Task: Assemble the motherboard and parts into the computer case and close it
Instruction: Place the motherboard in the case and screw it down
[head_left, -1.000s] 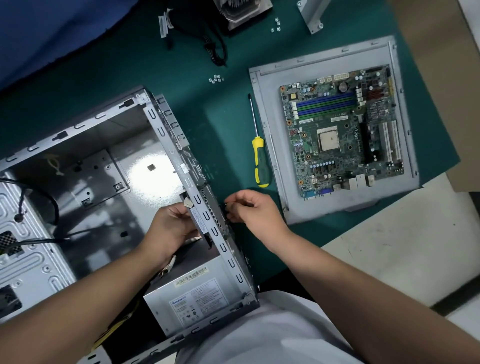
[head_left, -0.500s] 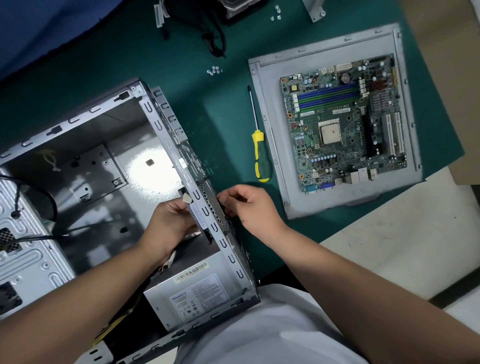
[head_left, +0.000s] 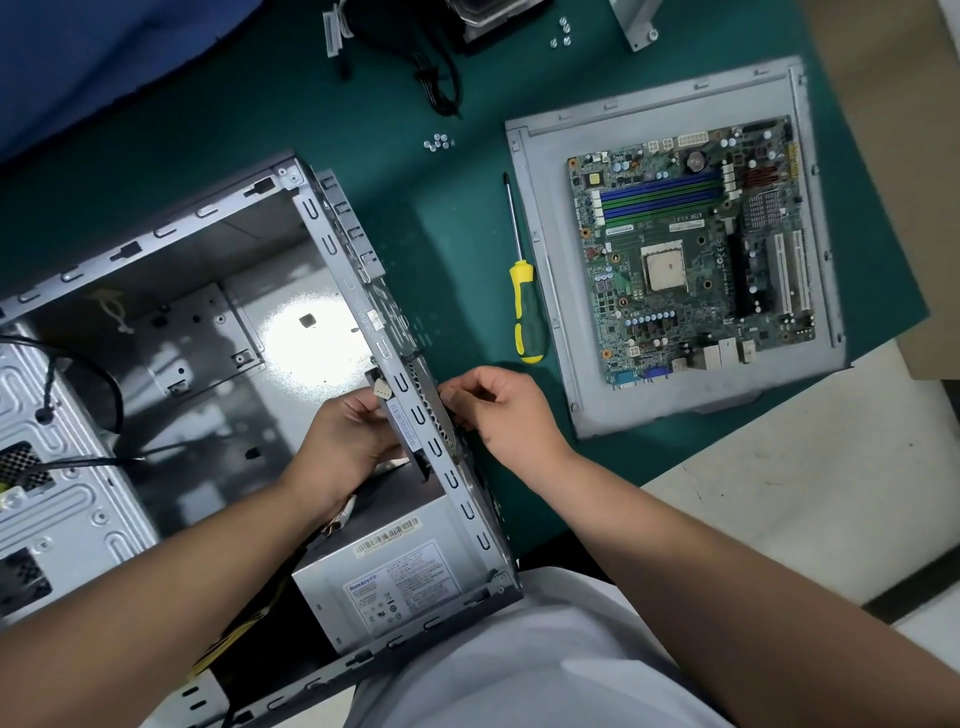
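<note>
- Computer case (head_left: 156, 291) lies open on the green mat (head_left: 452, 249); both hands work at its rear wall.
- Left hand (head_left: 345, 441), inside the case, curls its fingers round a small black part with a white label (head_left: 402, 428) pressed to the wall's inner face.
- Right hand (head_left: 506, 410), outside, pinches at the same wall; what its fingertips hold is hidden.
- Power supply (head_left: 395, 582) sits just below the left fingers.
- Screwdriver (head_left: 524, 306) lies just above the right fingers, beside the motherboard (head_left: 691, 249) on its grey panel (head_left: 540, 208).

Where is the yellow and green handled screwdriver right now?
In the head view, the yellow and green handled screwdriver lies on the green mat, between the open grey metal case and the green motherboard.
</note>
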